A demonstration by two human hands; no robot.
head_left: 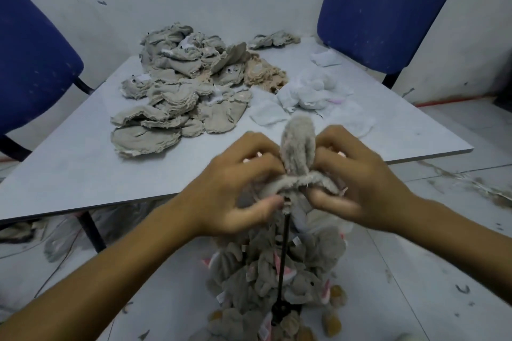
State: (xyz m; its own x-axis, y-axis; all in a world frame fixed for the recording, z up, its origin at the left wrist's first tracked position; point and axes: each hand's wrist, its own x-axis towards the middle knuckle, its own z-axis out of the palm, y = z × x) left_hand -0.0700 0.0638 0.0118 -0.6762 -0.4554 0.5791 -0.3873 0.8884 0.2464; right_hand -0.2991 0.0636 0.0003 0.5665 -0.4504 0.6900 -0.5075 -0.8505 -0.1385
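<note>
The left hand (231,191) and right hand (357,183) curl their fingers round the grey plush skin (297,141) from either side, equally near. Its long axis stands upright at mid-frame, on the black rod (284,252) running down below it.

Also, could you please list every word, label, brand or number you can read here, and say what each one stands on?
No text can be read anywhere in this view.
White tags in the grey fabric pile on the table: too small and blurred to read.
Small tags on the plush heap on the floor: blurred, unreadable.
Plush piece gripped by the left hand and right hand: no print visible.
</note>
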